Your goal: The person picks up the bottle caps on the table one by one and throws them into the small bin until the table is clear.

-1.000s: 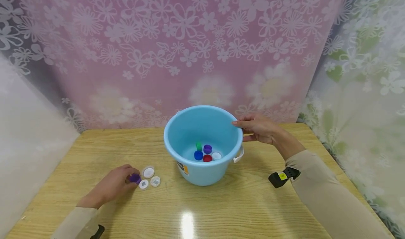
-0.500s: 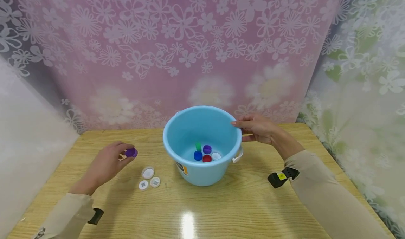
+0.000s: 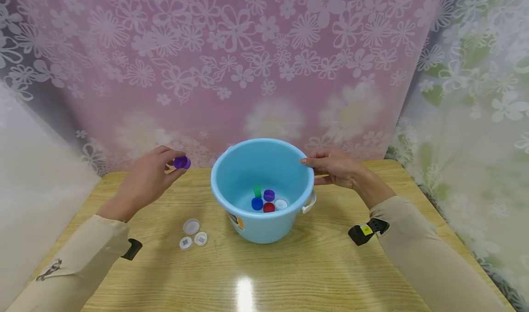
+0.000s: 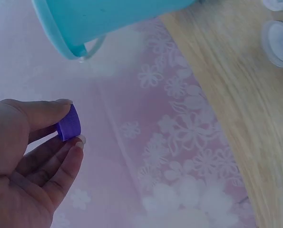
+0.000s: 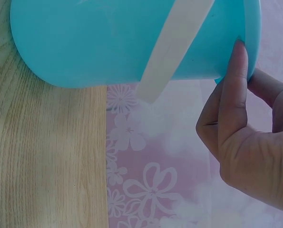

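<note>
My left hand (image 3: 150,176) pinches a purple bottle cap (image 3: 182,162) between thumb and fingers, raised above the table left of the bucket. The left wrist view shows the ribbed side of this purple cap (image 4: 69,124). A light blue bucket (image 3: 264,227) stands upright mid-table. Its right rim is gripped by my right hand (image 3: 336,169), thumb over the edge and fingers outside, as the right wrist view also shows. Inside on the bottom lie a green cap (image 3: 257,192), a purple cap (image 3: 269,195), a blue cap (image 3: 257,203), a red cap (image 3: 269,208) and a white cap (image 3: 281,204).
Three white round lids, one a larger lid (image 3: 191,226), lie on the wooden table (image 3: 289,275) left of the bucket. A white handle (image 3: 309,203) hangs at the bucket's right side. Behind the table hangs a pink floral curtain (image 3: 231,73).
My left hand has lifted the purple cap off the table beside the white lids and carried it up and towards the back. My right hand stays on the bucket rim.
</note>
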A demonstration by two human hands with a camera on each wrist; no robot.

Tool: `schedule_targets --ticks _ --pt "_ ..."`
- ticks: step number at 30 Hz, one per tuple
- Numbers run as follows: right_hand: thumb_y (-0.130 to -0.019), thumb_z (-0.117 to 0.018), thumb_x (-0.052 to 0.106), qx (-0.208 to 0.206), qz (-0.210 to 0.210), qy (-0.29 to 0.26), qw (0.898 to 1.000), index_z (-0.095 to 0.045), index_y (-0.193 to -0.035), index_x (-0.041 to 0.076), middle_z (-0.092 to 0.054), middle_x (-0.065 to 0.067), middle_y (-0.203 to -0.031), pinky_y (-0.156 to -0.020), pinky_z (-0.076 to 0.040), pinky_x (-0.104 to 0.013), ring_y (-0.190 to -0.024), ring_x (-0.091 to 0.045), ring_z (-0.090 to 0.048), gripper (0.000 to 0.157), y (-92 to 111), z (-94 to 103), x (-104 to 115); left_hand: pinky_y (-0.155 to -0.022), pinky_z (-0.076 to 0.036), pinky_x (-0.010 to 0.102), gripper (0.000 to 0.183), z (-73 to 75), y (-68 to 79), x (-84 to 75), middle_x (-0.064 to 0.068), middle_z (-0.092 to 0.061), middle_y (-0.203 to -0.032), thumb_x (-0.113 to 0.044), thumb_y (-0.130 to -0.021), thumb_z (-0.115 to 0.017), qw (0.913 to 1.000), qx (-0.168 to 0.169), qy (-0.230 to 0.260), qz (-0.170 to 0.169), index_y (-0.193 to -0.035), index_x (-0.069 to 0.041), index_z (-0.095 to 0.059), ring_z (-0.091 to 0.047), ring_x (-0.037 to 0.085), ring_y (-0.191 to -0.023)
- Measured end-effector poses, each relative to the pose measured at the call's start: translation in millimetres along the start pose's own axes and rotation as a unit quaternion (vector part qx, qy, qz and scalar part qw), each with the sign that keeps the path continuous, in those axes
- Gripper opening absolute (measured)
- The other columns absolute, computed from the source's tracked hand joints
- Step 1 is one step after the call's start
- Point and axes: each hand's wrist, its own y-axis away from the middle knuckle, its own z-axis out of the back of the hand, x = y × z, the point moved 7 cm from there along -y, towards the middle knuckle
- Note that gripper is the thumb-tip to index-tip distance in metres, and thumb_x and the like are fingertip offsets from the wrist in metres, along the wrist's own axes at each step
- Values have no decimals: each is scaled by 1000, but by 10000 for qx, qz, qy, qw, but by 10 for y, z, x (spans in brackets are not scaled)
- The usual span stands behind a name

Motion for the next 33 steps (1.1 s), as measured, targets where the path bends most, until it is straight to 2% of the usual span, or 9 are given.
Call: schedule_targets --ticks 4,12,16,22,27,33 --pt "-94 -63 20 -6 -1 -36 10000 -58 -111 -6 -60 -11 -98 -76 -55 -40 -87 -24 -67 31 -2 -5 1 -75 -53 44 34 13 -124 -148 12 -59 -107 -11 -89 -68 9998 -127 124 -125 -121 0 -62 -62 28 -89" --pt "-93 -64 21 -16 -7 -72 10000 -58 -111 -5 -61 -11 -97 -75 -55 -39 -85 -22 -67 32 -2 -6 -7 -78 -53 42 30 -104 -326 -383 11 -60 -106 -7 -88 -69 9973 -147 528 -495 -116 -2 -64 -60 28 -93" --pt "-93 -65 21 -16 3 -75 10000 -58 -113 -6 -61 -12 -99 -76 -55 -39 -86 -22 -67 34 -2 -9 -10 -79 -53 42 31 -170 -397 -457 10 -61 -107 -9 -87 -71 9971 -22 544 -530 -117 -4 -64 -61 26 -94" --pt "-93 -65 21 -32 0 -38 10000 -56 -115 -7 -61 -12 -100 -76 -55 -39 -87 -22 -66 37 3 5 -15 -81 -54 40 36 -290 -476 -596 11 -61 -111 -11 -86 -72 9950 254 583 -769 -120 -2 -63 -62 26 -98" --pt "-93 -65 21 -56 -2 -37 10000 -58 -112 -5 -61 -11 -99 -76 -55 -40 -86 -21 -66 33 6 5 -16 -84 -53 40 34 -371 -530 -679 10 -61 -110 -14 -86 -73 9930 354 551 -984 -117 -3 -64 -61 25 -98" --pt "-92 -65 22 -119 5 -6 9999 -59 -109 -3 -61 -11 -98 -76 -55 -40 -86 -22 -66 31 7 8 -14 -85 -52 39 34 -480 -593 -731 10 -62 -107 -15 -86 -73 9915 538 547 -1051 -117 -4 -65 -60 24 -98"
